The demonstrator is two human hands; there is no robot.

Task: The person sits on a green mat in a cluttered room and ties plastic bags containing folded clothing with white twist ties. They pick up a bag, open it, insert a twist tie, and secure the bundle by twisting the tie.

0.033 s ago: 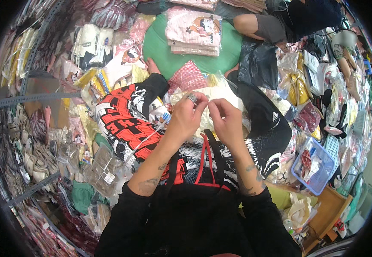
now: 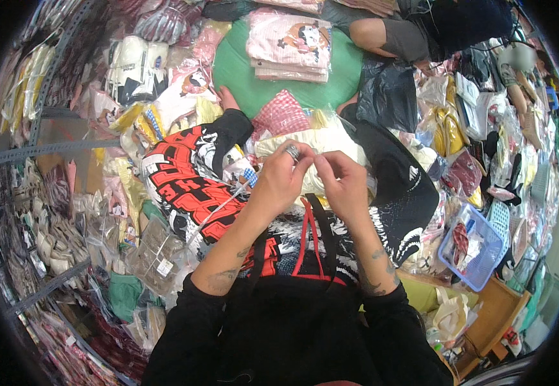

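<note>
My left hand (image 2: pixel 283 179), with a ring on one finger, is pinched closed above my lap. Close beside it, my right hand (image 2: pixel 345 185) also has thumb and fingers pressed together. Both sets of fingertips almost meet; whatever is between them is too small to make out. Below and beyond the hands lies a folded cream cloth bundle (image 2: pixel 347 146) between my legs. A pink-and-white checked cloth (image 2: pixel 282 112) rests at its far end. Farther off, a stack of pink printed garments in clear plastic (image 2: pixel 289 48) sits on a round green surface (image 2: pixel 233 67).
Bagged garments are heaped on both sides. Metal shelving (image 2: pixel 48 147) stands at the left. A blue plastic basket (image 2: pixel 476 251) with cloth in it is at the right, near a wooden piece of furniture (image 2: pixel 495 312). Another person's knee (image 2: pixel 367 37) shows at the far right.
</note>
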